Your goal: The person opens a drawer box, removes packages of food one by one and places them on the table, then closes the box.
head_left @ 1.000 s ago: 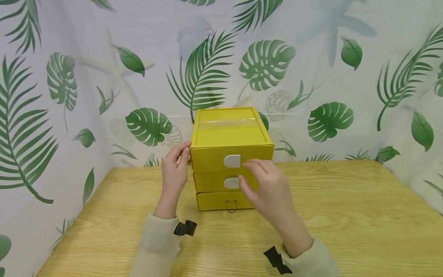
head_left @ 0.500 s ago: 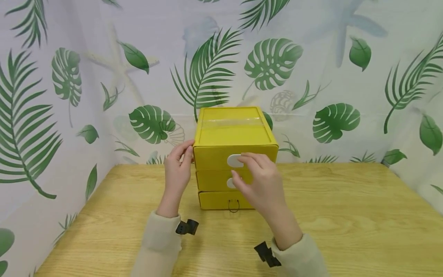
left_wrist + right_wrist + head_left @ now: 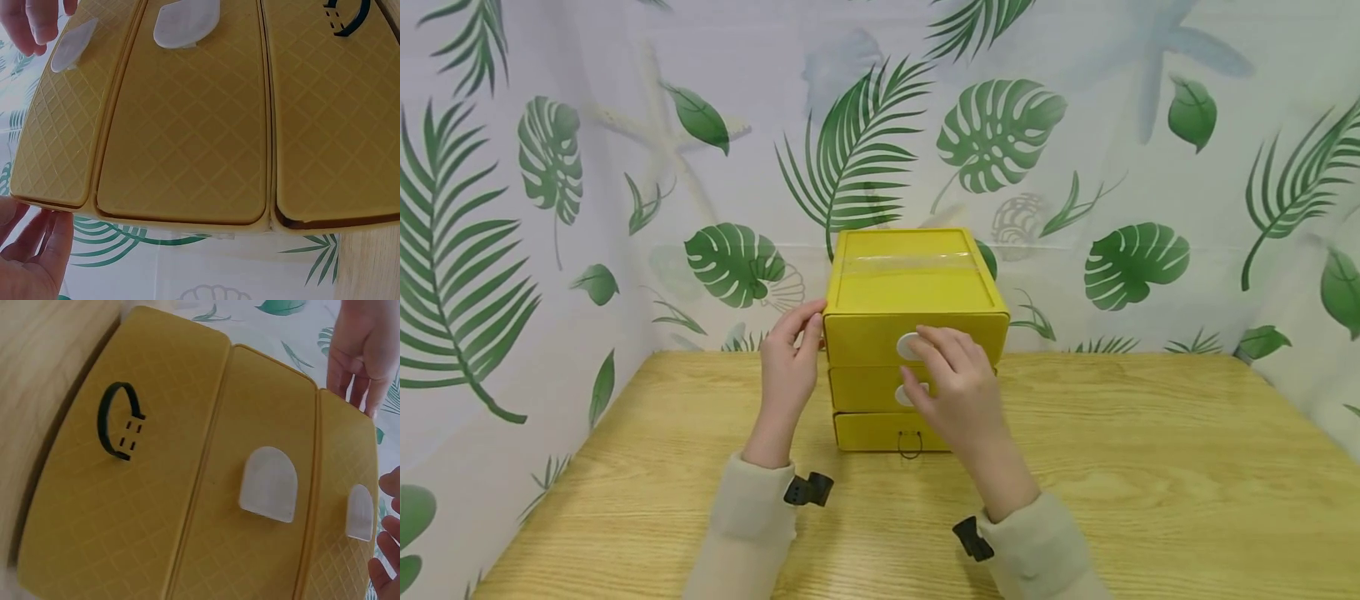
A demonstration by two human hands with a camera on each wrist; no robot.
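A yellow three-drawer box point(image 3: 917, 292) stands on the table, drawers towards me. The top and middle drawers each bear a white rounded tab handle; a dark loop point(image 3: 107, 422) hangs from the bottom one. My left hand point(image 3: 786, 367) rests against the box's upper left side, its fingertips point(image 3: 59, 240) at the edge beside the top drawer. In front of the top drawer is my right hand point(image 3: 962, 387), fingers loosely bent and spread. They overlap the top tab point(image 3: 906, 346) in the head view; the right wrist view shows them just apart from that tab point(image 3: 360, 512).
The wooden table point(image 3: 1150, 467) extends on both sides of the box. A white cloth point(image 3: 1060, 50) with green leaf prints hangs close behind it. Clear tape point(image 3: 910, 262) crosses the box's top.
My right hand has moved left and slightly up, from the right of the tabs to in front of them. The left hand has kept its place on the box; the drawers stay shut.
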